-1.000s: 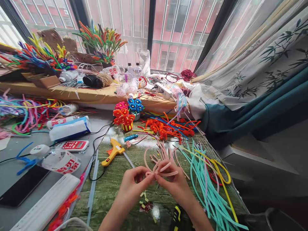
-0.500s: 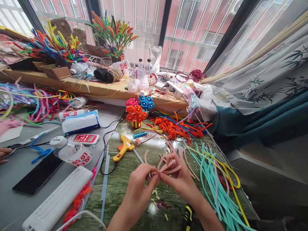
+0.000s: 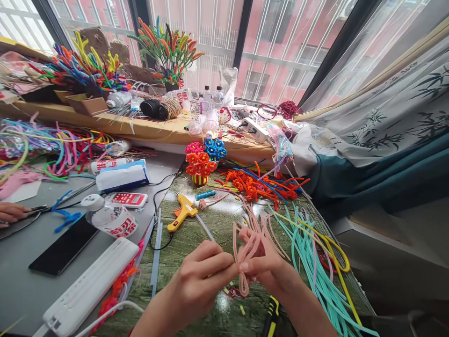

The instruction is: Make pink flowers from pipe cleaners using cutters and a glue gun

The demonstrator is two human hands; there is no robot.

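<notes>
Pink pipe cleaners (image 3: 244,282) bent into several loops are pinched between my two hands above the green wood-grain tabletop. My left hand (image 3: 203,271) comes in from the lower left, fingers closed at the middle of the loops. On the other side my right hand (image 3: 266,260) grips the same loops between thumb and fingers. One loop hangs below the fingertips, and others rise above them. Behind my right hand lie loose pink pipe cleaners (image 3: 253,216). A yellow hot glue gun (image 3: 183,213) rests beyond my left hand.
Turquoise pipe cleaners (image 3: 312,262) cover the right side. A black-and-yellow tool (image 3: 271,316) lies near the front. Pipe-cleaner flowers in a striped pot (image 3: 199,179) stand at the back. A power strip (image 3: 91,285), phone (image 3: 65,248) and bottle (image 3: 114,217) lie left; another person's hand (image 3: 12,213) holds scissors.
The pink loops have turned, so one now hangs down below my fingers. My left hand has rolled over, its back now showing. The view has shifted slightly.
</notes>
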